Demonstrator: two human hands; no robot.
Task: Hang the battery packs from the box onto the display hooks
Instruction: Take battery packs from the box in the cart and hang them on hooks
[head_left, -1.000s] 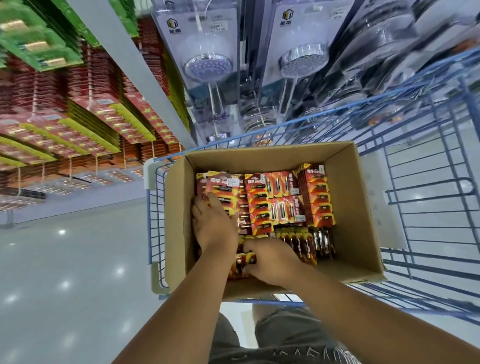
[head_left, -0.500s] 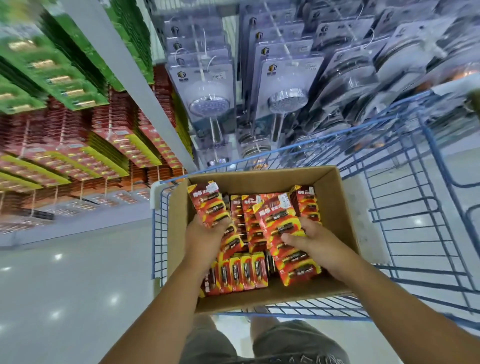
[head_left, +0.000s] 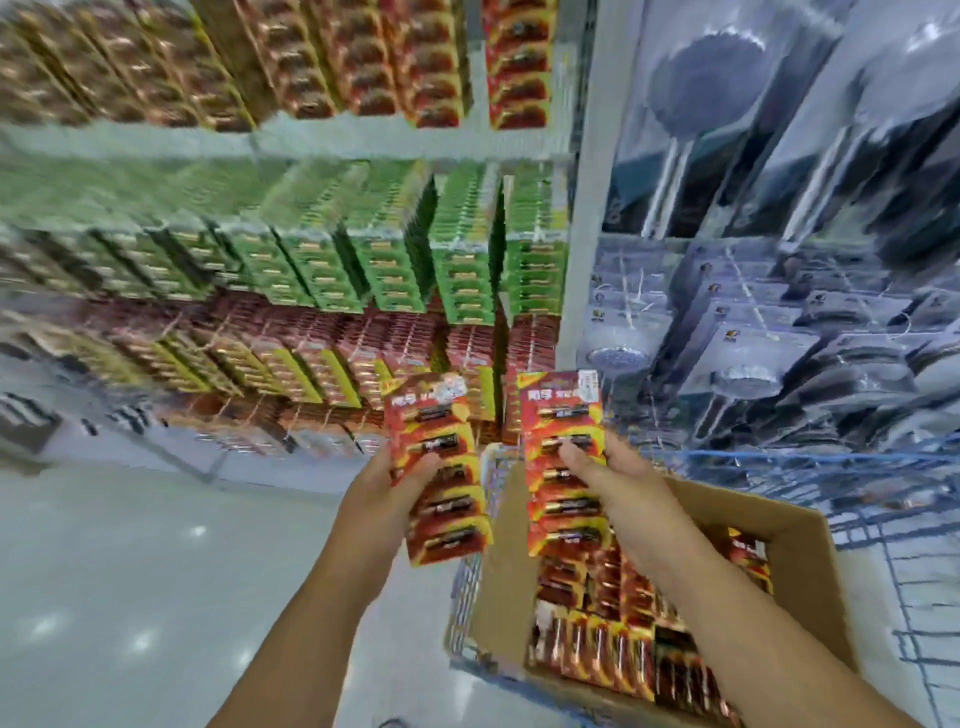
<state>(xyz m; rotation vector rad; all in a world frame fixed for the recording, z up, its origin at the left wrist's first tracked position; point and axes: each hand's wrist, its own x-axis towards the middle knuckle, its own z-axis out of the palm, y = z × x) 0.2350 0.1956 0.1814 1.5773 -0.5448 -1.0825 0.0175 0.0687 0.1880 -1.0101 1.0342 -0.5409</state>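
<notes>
My left hand (head_left: 387, 486) grips a stack of red and yellow battery packs (head_left: 441, 467), held up in front of the display. My right hand (head_left: 618, 480) grips a second stack of battery packs (head_left: 563, 462) just to the right, thumb across the front. Below my right arm the cardboard box (head_left: 779, 540) holds several more red packs (head_left: 597, 618). The display wall (head_left: 322, 332) ahead carries rows of hanging red and green battery packs; its hooks are hidden behind them. The picture is motion-blurred.
The box sits in a blue wire cart (head_left: 883, 467) at the lower right. Packaged shower heads (head_left: 743, 379) hang on the right-hand panel, past a grey upright post (head_left: 587, 208). Shiny white floor (head_left: 130, 571) lies at the lower left.
Both hands have lifted out of the box, each carrying a stack of battery packs up toward the display. My view has swung up and left from the box to the shelves.
</notes>
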